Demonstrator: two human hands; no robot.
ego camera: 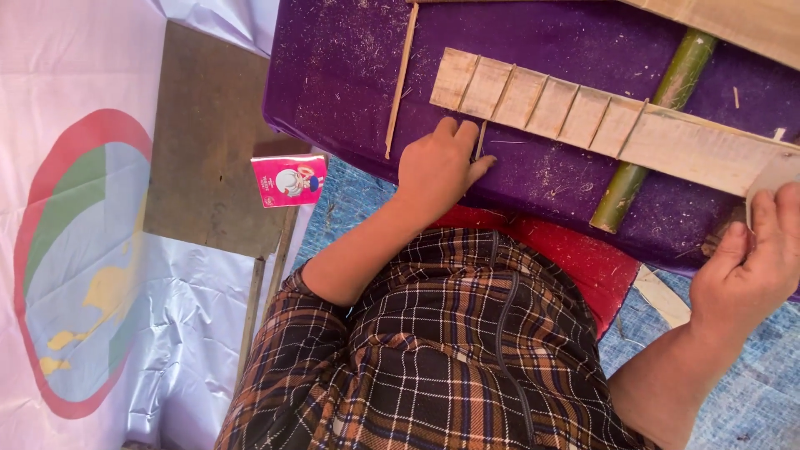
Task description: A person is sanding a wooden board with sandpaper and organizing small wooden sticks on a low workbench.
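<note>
left hand [437, 167] rests on purple cloth [333, 75] below notched bamboo slat [583, 112]; right hand [750, 267] grips slat end.

- Pale bamboo slat [600, 125]: flat, long, cut crosswise by several notches, lying slantwise over purple cloth, resting across a green bamboo stalk.
- Thin splint [481, 140]: short, dark, standing in the slat's near edge, pinched between fingertips.
</note>
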